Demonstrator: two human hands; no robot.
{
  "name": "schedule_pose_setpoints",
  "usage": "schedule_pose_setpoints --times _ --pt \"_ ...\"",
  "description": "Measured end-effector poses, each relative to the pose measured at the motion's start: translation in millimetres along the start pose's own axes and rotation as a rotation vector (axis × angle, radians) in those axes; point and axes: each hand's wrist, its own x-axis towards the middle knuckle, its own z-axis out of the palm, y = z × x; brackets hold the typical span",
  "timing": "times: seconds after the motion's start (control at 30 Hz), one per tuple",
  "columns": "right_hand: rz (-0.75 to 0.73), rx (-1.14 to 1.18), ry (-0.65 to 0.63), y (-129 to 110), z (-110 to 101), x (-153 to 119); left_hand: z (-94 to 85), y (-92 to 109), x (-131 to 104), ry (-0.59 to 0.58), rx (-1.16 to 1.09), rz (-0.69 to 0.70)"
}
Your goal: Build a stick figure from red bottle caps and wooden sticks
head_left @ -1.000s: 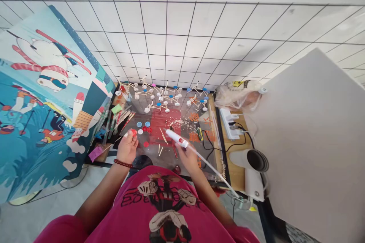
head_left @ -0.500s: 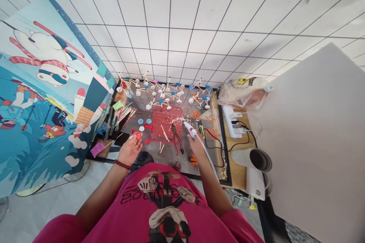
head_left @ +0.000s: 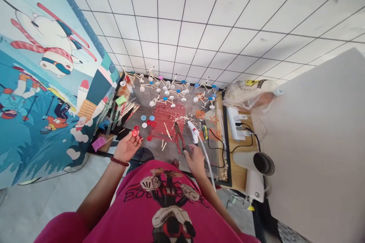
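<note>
At nine o'clock, the left edge cuts the ski picture. At three, the right edge cuts the big gray board. Near six, I can't tell if the right hand touches the pliers.

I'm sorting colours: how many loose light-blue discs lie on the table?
2: a left disc and a right disc, side by side beyond the left hand. More may be hidden.

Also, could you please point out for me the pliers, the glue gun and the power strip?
Pliers [head_left: 178, 132]: head view, near the joint.
Glue gun [head_left: 195, 134]: head view, on its white body.
Power strip [head_left: 232, 121]: head view, on its white casing.
</note>
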Motion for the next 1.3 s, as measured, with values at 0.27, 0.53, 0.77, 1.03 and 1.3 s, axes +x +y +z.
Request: schedule_pose_setpoints --times 0.27,0.53,0.77,1.03,1.3 --pt "-0.273 -0.041 -0.516 -72 41 37 -19.5 21 6 0.093 -0.100 0.104" --pt "-0.384 -0.093 -0.671 -149 106 67 -29.8 27 6 0.140 -0.118 0.129" --pt "-0.362 0.063 -0.711 -172 143 82 -29.7 22 0 0.144 -0.028 0.062" --pt "-0.163 0.444 -0.471 -141 96 79 -14.5 9 -2 0.061 0.005 0.226" --pt "-0.087 0.769 -0.233 -132 30 65 13.7 -21 -20 -0.367 0.136 0.019"
